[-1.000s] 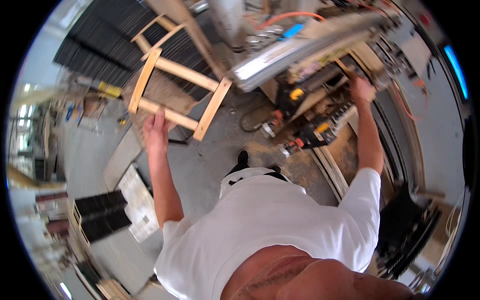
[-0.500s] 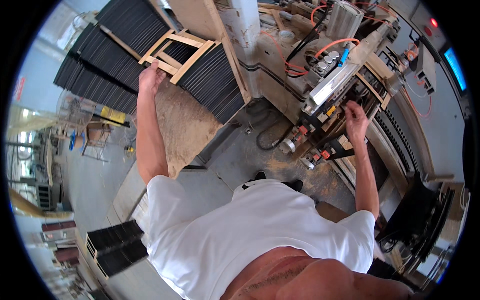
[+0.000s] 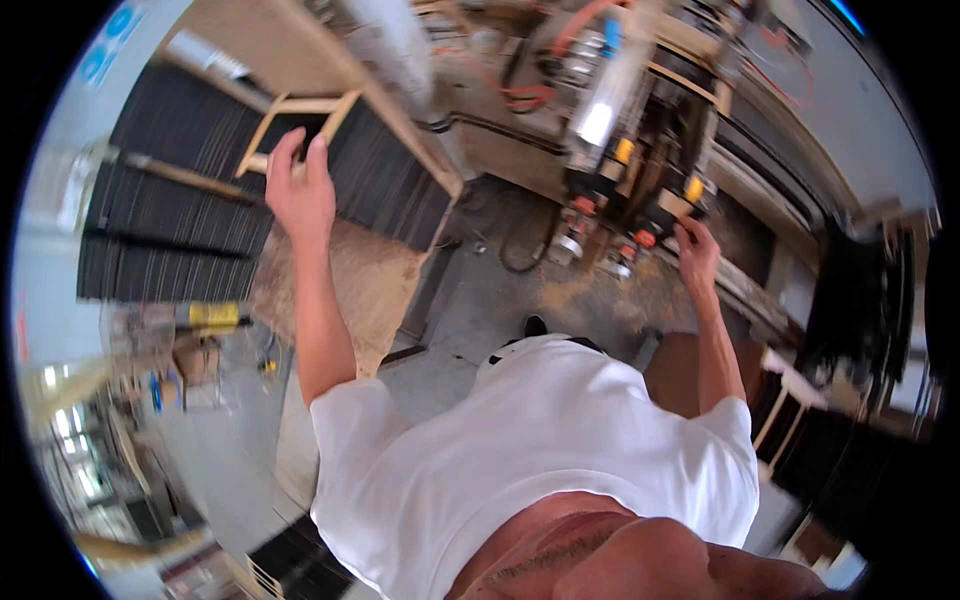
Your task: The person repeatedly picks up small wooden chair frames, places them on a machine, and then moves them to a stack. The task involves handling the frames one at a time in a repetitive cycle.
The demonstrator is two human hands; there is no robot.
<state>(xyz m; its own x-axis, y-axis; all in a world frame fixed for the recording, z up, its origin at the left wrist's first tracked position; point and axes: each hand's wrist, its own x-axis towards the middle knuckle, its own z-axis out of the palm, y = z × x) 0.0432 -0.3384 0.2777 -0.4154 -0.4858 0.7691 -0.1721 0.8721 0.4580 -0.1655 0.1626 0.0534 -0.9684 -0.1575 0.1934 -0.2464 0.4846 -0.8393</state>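
My left hand [image 3: 303,188] is raised with its fingers apart and nothing in them. Just beyond its fingertips, a pale wooden frame [image 3: 305,104] rests on the stacks of black-ribbed pieces [image 3: 385,180]; the hand hides part of it. On the other side, my right hand [image 3: 698,255] is beside the lower end of a clamping machine [image 3: 600,125], close to an orange-red clamp fitting [image 3: 645,238]. Its fingers are partly bent and blurred, so whether they hold anything cannot be made out. Another pale wooden frame [image 3: 690,82] lies in the machine.
A dusty board [image 3: 365,285] lies in front of the stacks. More black-ribbed stacks [image 3: 165,268] stand at the left. Sawdust is scattered on the floor [image 3: 590,295] below the machine. Dark ribbed pieces [image 3: 850,285] stand at the far right, and a pillar [image 3: 400,60] rises behind.
My left hand has let go of the wooden frame and opened in front of it. My right hand has moved down along the machine toward its near end. The whole view has shifted.
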